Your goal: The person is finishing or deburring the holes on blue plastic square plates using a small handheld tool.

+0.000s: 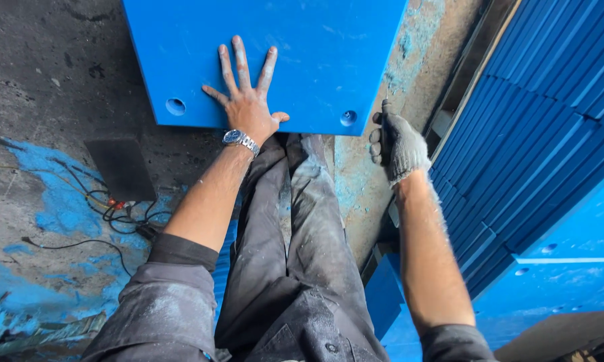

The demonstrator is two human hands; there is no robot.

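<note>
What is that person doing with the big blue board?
A person stands over a thick blue panel lying on a dusty, blue-stained floor. Their bare left hand, with a wristwatch, presses flat on the panel near its edge, between two round holes. Their gloved right hand grips a thin dark tool beside the panel's corner. More blue panels are stacked to the right.

Blue panel [275,60] cut off by top edge, feet hidden beneath

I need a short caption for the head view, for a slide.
Bare left hand flat on a blue panel; gloved right hand grips a thin tool beside it.
</note>
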